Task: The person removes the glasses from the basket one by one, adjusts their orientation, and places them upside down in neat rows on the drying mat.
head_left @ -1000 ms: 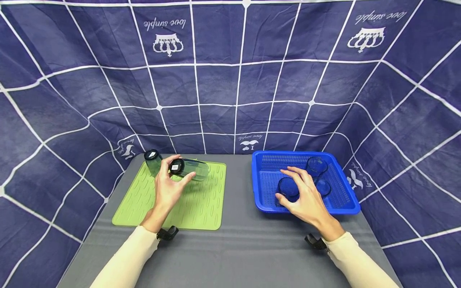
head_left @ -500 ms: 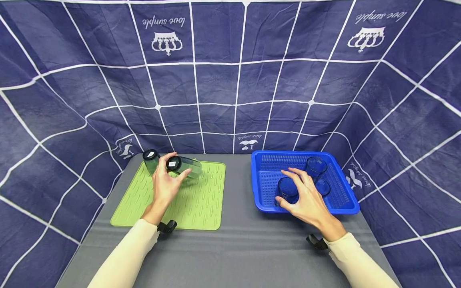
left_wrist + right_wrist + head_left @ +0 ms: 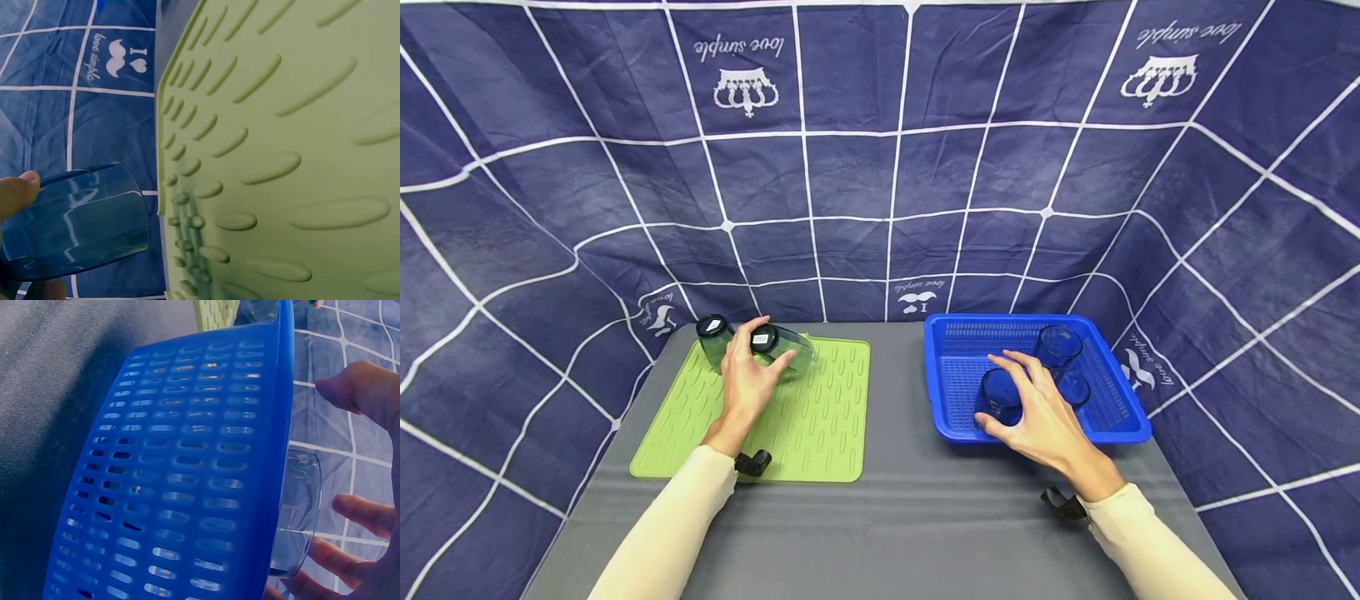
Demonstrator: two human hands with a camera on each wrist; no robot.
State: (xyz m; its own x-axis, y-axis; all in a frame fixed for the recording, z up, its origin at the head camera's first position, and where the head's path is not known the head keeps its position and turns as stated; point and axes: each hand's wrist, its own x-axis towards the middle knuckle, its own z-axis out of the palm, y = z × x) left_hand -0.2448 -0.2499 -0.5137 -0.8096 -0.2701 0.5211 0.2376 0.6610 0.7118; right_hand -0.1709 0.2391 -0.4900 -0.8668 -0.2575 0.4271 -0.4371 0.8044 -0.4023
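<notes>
In the head view my left hand [image 3: 748, 375] grips a dark-tinted drinking glass [image 3: 792, 350] by its base end. The glass is tilted over the green ridged mat [image 3: 805, 425], its dark base turned toward me and its mouth facing away. A second tinted glass [image 3: 715, 342] stands upside down at the mat's far left, beside my fingers. My right hand [image 3: 1037, 417] hovers over the front of the blue basket [image 3: 934, 392], fingers spread and bent around a clear glass [image 3: 1000, 396] without holding it. The right wrist view shows that glass [image 3: 297, 512] rising above the basket rim.
Two more glasses stand in the basket, one at the back [image 3: 1060, 343] and one in the middle [image 3: 1075, 387]. A grey cloth [image 3: 895, 500] covers the table. Blue checked curtains [image 3: 850, 175] close off the back and sides.
My left hand has brought its glass slightly left and lower, and the glass has swung from nearly level to a steeper tilt, mouth downward. My right hand has barely moved.
</notes>
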